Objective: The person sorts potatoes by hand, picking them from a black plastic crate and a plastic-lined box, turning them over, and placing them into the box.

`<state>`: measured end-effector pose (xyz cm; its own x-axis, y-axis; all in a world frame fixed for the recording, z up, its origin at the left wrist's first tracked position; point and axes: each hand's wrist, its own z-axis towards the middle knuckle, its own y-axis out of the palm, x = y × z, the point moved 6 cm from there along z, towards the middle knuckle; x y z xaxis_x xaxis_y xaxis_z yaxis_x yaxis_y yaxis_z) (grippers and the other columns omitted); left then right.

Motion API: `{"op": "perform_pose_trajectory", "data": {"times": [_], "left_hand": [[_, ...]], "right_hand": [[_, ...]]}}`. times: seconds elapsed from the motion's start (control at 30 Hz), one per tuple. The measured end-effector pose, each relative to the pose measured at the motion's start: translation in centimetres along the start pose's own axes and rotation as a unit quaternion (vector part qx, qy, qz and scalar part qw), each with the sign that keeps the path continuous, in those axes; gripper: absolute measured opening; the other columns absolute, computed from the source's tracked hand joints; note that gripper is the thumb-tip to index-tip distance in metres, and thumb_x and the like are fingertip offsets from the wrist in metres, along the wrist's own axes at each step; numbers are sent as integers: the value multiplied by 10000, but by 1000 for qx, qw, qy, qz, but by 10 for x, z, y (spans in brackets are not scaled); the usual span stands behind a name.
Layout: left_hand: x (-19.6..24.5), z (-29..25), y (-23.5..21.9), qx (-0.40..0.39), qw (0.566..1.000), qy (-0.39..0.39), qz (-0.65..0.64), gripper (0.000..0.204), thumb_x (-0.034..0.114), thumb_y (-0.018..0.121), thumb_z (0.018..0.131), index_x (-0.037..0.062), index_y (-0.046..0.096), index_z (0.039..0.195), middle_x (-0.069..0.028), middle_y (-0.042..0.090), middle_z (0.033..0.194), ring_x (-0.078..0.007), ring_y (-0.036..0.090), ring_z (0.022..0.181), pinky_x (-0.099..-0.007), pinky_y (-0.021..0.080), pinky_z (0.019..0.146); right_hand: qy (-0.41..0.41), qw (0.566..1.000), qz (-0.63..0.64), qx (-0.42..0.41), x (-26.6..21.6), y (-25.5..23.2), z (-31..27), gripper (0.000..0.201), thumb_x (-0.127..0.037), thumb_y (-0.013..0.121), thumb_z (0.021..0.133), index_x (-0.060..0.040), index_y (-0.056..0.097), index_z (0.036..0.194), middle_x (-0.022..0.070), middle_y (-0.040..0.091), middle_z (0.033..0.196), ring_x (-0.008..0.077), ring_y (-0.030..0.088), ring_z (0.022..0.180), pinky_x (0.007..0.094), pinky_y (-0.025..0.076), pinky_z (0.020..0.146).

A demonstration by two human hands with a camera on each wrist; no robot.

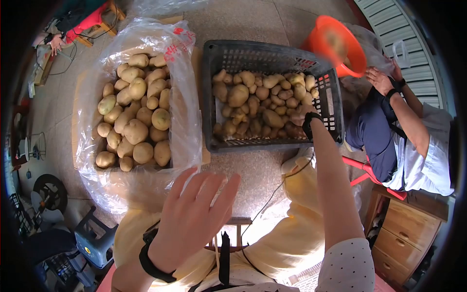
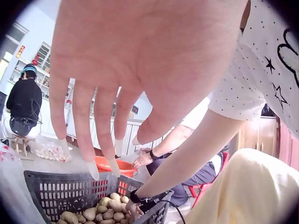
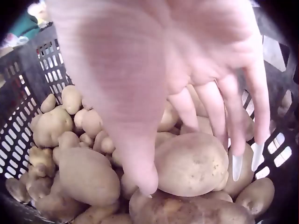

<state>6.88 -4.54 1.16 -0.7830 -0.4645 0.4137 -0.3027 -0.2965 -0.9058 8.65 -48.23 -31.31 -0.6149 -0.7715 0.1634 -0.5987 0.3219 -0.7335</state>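
Observation:
Potatoes (image 1: 238,96) fill the floor of a black plastic crate (image 1: 272,48). At the crate's right end my right hand (image 1: 300,116) reaches down among them. In the right wrist view, my right hand (image 3: 201,60) has its thumb and fingers around a large potato (image 3: 191,163), above a darker one (image 3: 187,211). My left hand (image 1: 192,219) hangs over my lap with fingers spread, holding nothing; its palm (image 2: 140,51) fills the top of the left wrist view. Larger potatoes (image 1: 135,131) lie in a clear plastic bag (image 1: 187,124) left of the crate.
An orange basin (image 1: 357,53), with something blurred over it, stands beyond the crate's right end near a seated person (image 1: 384,121). A cable (image 1: 272,194) crosses my lap. A blue stool (image 1: 95,238) stands lower left, wooden drawers (image 1: 406,243) lower right.

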Motion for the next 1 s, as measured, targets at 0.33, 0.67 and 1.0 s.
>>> {"op": "perform_pose_trajectory", "data": {"times": [0.33, 0.67, 1.0], "left_hand": [[-10, 0, -19, 76, 997, 16, -29, 434, 93, 654, 830, 48, 556, 1250, -126, 617, 1102, -324, 576, 1021, -446, 460, 898], [14, -6, -5, 137, 970, -19, -199, 791, 320, 768, 792, 36, 393, 1428, -198, 526, 1333, -381, 500, 1244, -448, 414, 1023], [-2, -4, 20, 29, 988, 2, -152, 801, 356, 797, 763, 28, 439, 1400, -223, 584, 1263, -383, 561, 1168, -452, 441, 984]], "right_hand": [[-137, 783, 586, -160, -35, -72, -197, 598, -547, 657, 877, -49, 565, 1194, 47, 622, 1021, 142, 612, 941, 301, 523, 890], [-282, 621, 683, -259, -104, -56, -375, 626, -566, 517, 958, -70, 494, 1340, 83, 657, 1175, 150, 589, 1032, 306, 446, 952], [-258, 591, 696, -314, -125, -2, -373, 569, -592, 478, 972, -86, 579, 1211, 4, 656, 1032, 100, 585, 927, 255, 464, 857]]}}
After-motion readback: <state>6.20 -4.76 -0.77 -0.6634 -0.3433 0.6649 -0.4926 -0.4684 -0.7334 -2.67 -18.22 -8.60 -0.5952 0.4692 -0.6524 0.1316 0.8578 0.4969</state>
